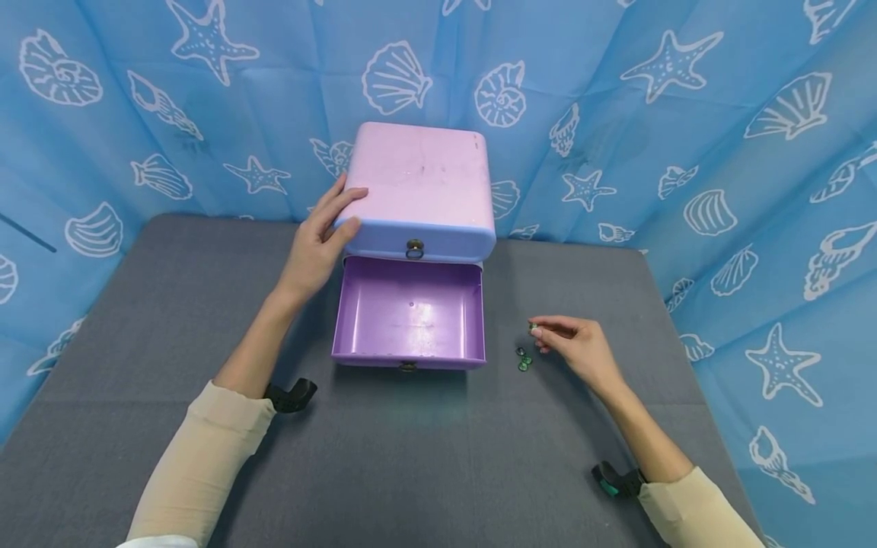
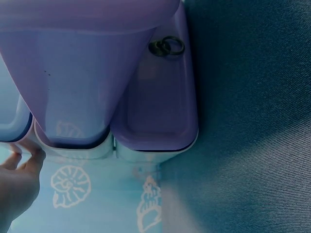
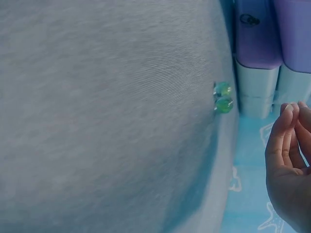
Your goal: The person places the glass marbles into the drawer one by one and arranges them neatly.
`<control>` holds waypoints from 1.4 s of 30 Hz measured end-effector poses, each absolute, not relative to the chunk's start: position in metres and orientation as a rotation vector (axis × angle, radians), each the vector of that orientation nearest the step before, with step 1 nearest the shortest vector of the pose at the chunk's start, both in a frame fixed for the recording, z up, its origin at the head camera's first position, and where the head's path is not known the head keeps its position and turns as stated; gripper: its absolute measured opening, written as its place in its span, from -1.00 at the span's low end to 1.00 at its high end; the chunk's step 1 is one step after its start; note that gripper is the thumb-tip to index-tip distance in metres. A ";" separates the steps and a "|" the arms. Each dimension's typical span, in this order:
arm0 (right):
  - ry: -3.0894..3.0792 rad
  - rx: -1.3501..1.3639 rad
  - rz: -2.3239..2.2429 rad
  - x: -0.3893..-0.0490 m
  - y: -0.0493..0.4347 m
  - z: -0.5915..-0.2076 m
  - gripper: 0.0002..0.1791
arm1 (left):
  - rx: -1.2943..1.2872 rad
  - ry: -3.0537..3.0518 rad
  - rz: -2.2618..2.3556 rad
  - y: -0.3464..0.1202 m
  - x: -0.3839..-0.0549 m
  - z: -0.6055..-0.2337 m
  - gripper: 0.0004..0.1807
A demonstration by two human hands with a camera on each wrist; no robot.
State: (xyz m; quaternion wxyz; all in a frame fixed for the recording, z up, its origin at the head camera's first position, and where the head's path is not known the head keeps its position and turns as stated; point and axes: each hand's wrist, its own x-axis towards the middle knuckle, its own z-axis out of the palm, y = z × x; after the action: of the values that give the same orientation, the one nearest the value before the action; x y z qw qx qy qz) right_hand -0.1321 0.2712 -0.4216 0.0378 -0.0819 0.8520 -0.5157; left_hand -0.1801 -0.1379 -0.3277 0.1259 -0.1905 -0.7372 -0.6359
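A small drawer cabinet with a pink top [image 1: 421, 167] stands near the back of the table. Its blue top drawer [image 1: 377, 237] is closed, while the purple drawer [image 1: 411, 304] beneath is pulled out with nothing visible inside. My left hand [image 1: 315, 247] rests against the cabinet's upper left front corner, fingers spread over its edge. Right of the drawer, my right hand [image 1: 578, 346] pinches a small green glass marble [image 1: 532, 326] between thumb and fingertips, just above the table. Close below it lie several green marbles [image 1: 524, 362], also in the right wrist view as two green marbles [image 3: 223, 104].
Another closed purple drawer [image 2: 155, 97] with a ring pull sits lowest in the cabinet, seen in the left wrist view. The table has a grey cloth [image 1: 411, 457]. A blue curtain [image 1: 274, 114] with shell prints hangs directly behind and along the sides.
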 end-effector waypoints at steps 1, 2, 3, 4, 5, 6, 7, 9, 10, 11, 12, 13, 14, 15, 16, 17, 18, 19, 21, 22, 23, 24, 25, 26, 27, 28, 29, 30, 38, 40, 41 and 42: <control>2.610 -0.258 -1.588 -0.133 0.270 -0.421 -0.64 | -0.555 -2.146 -1.852 -0.138 -0.180 -0.328 -0.57; 2.607 -0.263 -1.593 -0.134 0.268 -0.420 -0.64 | -0.556 -2.144 -1.852 -0.138 -0.180 -0.328 -0.57; 2.609 -0.270 -1.593 -0.135 0.267 -0.419 -0.65 | -0.557 -2.142 -1.855 -0.138 -0.180 -0.328 -0.58; 2.608 -0.277 -1.596 -0.136 0.265 -0.419 -0.65 | -0.557 -2.141 -1.858 -0.138 -0.180 -0.328 -0.57; 2.609 -0.283 -1.595 -0.137 0.264 -0.419 -0.65 | -0.557 -2.140 -1.859 -0.138 -0.181 -0.328 -0.58; 2.609 -0.291 -1.597 -0.137 0.263 -0.418 -0.65 | -0.556 -2.140 -1.861 -0.137 -0.181 -0.328 -0.57; 2.609 -0.298 -1.602 -0.138 0.261 -0.417 -0.66 | -0.555 -2.140 -1.863 -0.138 -0.181 -0.328 -0.57; 2.601 -0.309 -1.623 -0.139 0.258 -0.415 -0.68 | -0.554 -2.139 -1.868 -0.138 -0.181 -0.328 -0.57; 2.591 -0.313 -1.639 -0.140 0.256 -0.414 -0.68 | -0.553 -2.139 -1.868 -0.138 -0.181 -0.328 -0.57; 2.589 -0.317 -1.646 -0.141 0.254 -0.412 -0.68 | -0.553 -2.140 -1.867 -0.138 -0.181 -0.328 -0.57; 2.585 -0.319 -1.657 -0.142 0.252 -0.411 -0.69 | -0.553 -2.140 -1.867 -0.138 -0.181 -0.327 -0.57; 2.577 -0.325 -1.667 -0.143 0.250 -0.409 -0.68 | -0.551 -2.140 -1.867 -0.138 -0.180 -0.327 -0.57; 2.565 -0.331 -1.681 -0.144 0.248 -0.407 -0.68 | -0.548 -2.142 -1.866 -0.139 -0.180 -0.327 -0.57; 2.556 -0.346 -1.687 -0.145 0.246 -0.406 -0.68 | -0.545 -2.142 -1.865 -0.139 -0.180 -0.327 -0.57; 2.550 -0.360 -1.688 -0.146 0.244 -0.405 -0.68 | -0.543 -2.142 -1.867 -0.140 -0.180 -0.327 -0.57; 2.544 -0.368 -1.693 -0.146 0.242 -0.403 -0.69 | -0.543 -2.143 -1.867 -0.141 -0.181 -0.328 -0.56; 2.537 -0.380 -1.701 -0.147 0.241 -0.402 -0.69 | -0.548 -2.142 -1.869 -0.141 -0.183 -0.330 -0.56; 2.532 -0.391 -1.709 -0.147 0.239 -0.400 -0.69 | -0.557 -2.137 -1.870 -0.142 -0.185 -0.333 -0.56; 2.535 -0.406 -1.715 -0.147 0.235 -0.397 -0.70 | -0.570 -2.132 -1.873 -0.143 -0.189 -0.338 -0.56; 2.536 -0.405 -1.723 -0.147 0.233 -0.395 -0.71 | -0.575 -2.134 -1.872 -0.143 -0.189 -0.338 -0.56; 2.536 -0.405 -1.730 -0.148 0.231 -0.394 -0.72 | -0.581 -2.135 -1.871 -0.143 -0.191 -0.340 -0.56; 2.539 -0.412 -1.733 -0.148 0.229 -0.392 -0.73 | -0.582 -2.134 -1.870 -0.144 -0.193 -0.343 -0.56; 2.536 -0.417 -1.739 -0.149 0.227 -0.391 -0.73 | -0.578 -2.134 -1.867 -0.144 -0.194 -0.345 -0.55; 2.534 -0.423 -1.741 -0.150 0.224 -0.389 -0.73 | -0.571 -2.139 -1.863 -0.145 -0.194 -0.345 -0.55; 2.530 -0.430 -1.746 -0.151 0.222 -0.388 -0.74 | -0.566 -2.143 -1.857 -0.145 -0.194 -0.346 -0.55; 2.525 -0.436 -1.750 -0.152 0.220 -0.387 -0.74 | -0.568 -2.141 -1.853 -0.146 -0.196 -0.349 -0.55; 2.521 -0.443 -1.755 -0.153 0.218 -0.387 -0.74 | -0.569 -2.135 -1.853 -0.147 -0.199 -0.353 -0.55; 2.516 -0.448 -1.761 -0.153 0.216 -0.385 -0.74 | -0.568 -2.132 -1.853 -0.147 -0.201 -0.354 -0.55; 2.470 -0.499 -1.790 -0.157 0.202 -0.375 -0.73 | -0.558 -2.126 -1.879 -0.143 -0.193 -0.344 -0.56; 2.459 -0.514 -1.795 -0.159 0.198 -0.374 -0.73 | -0.552 -2.133 -1.881 -0.141 -0.188 -0.336 -0.56; 2.455 -0.520 -1.796 -0.160 0.196 -0.374 -0.73 | -0.548 -2.139 -1.878 -0.140 -0.185 -0.332 -0.56; 2.449 -0.527 -1.796 -0.160 0.195 -0.373 -0.73 | -0.548 -2.135 -1.885 -0.139 -0.183 -0.330 -0.56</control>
State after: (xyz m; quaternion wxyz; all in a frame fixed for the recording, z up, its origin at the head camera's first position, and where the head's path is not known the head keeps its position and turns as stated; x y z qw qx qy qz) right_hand -0.1604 0.1945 -0.3729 0.0297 -0.1708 0.7941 -0.5826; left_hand -0.1829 -0.1389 -0.3302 0.1202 -0.1877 -0.7308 -0.6452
